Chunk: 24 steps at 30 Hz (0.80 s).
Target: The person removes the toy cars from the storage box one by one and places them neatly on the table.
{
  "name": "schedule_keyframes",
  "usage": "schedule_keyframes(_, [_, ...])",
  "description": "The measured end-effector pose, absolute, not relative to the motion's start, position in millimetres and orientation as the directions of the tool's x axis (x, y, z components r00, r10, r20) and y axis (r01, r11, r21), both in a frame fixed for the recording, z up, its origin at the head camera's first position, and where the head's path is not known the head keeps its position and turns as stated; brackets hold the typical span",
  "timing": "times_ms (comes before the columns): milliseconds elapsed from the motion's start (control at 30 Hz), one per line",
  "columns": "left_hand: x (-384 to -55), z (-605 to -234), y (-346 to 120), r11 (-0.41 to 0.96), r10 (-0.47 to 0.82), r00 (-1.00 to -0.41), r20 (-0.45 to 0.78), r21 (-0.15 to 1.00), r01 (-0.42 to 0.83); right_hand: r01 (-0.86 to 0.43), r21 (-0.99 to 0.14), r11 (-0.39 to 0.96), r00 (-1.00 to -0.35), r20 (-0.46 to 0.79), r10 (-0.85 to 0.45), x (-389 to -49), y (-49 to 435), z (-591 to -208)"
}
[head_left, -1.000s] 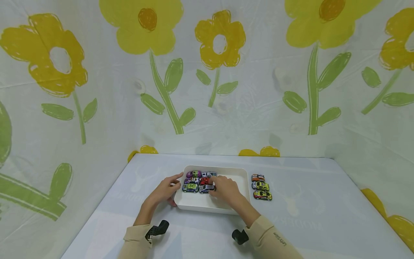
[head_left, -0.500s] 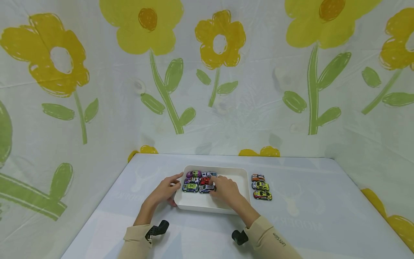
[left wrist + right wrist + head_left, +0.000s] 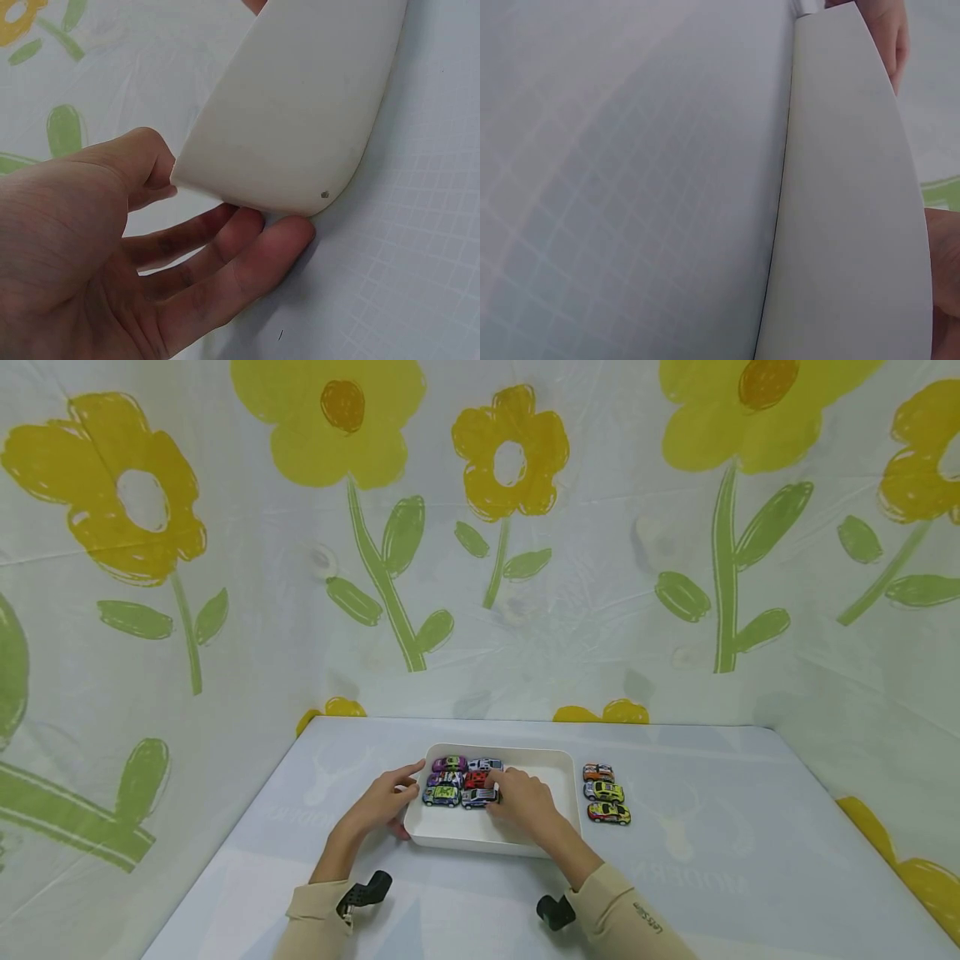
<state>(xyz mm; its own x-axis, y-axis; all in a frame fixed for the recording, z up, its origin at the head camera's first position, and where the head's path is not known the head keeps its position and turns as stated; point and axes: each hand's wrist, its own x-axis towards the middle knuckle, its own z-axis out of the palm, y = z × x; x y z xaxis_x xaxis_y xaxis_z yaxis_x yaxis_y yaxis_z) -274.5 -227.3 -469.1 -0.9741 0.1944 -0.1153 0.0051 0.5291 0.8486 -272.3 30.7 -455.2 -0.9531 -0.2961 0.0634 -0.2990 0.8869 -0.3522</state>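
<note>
A white tray (image 3: 491, 845) holds several toy cars in two columns on its left side: purple (image 3: 450, 763), purple-white (image 3: 446, 779) and green (image 3: 442, 796) ones on the left. To their right are a pale toy car (image 3: 485, 764), a red toy car (image 3: 476, 779) and, nearest me, a silver toy car (image 3: 478, 797). My left hand (image 3: 384, 799) grips the tray's left end, thumb at the rim and fingers against the outer wall in the left wrist view. My right hand (image 3: 525, 797) reaches into the tray and pinches the silver car; its fingertips partly hide the red one.
Right of the tray, an orange toy car (image 3: 597, 772), a yellow-green toy car (image 3: 603, 791) and a yellow-red toy car (image 3: 609, 813) stand in a column on the white table (image 3: 712, 877). A flower-printed curtain (image 3: 585, 635) hangs behind and at both sides.
</note>
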Motion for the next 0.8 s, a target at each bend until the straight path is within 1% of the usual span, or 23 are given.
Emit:
schedule_keyframes(533, [-275.4, -470.2, -226.9, 0.510, 0.178, -0.977, -0.114, 0.860, -0.008, -0.284, -0.362, 0.888, -0.957, 0.056, -0.283, -272.4, 31.2, -455.6])
schedule_keyframes(800, [-276.1, -469.9, -227.6, 0.514, 0.207, -0.973, -0.104, 0.857, 0.017, -0.290, -0.375, 0.881, -0.955, 0.057, -0.290, -272.9, 34.3, -455.4])
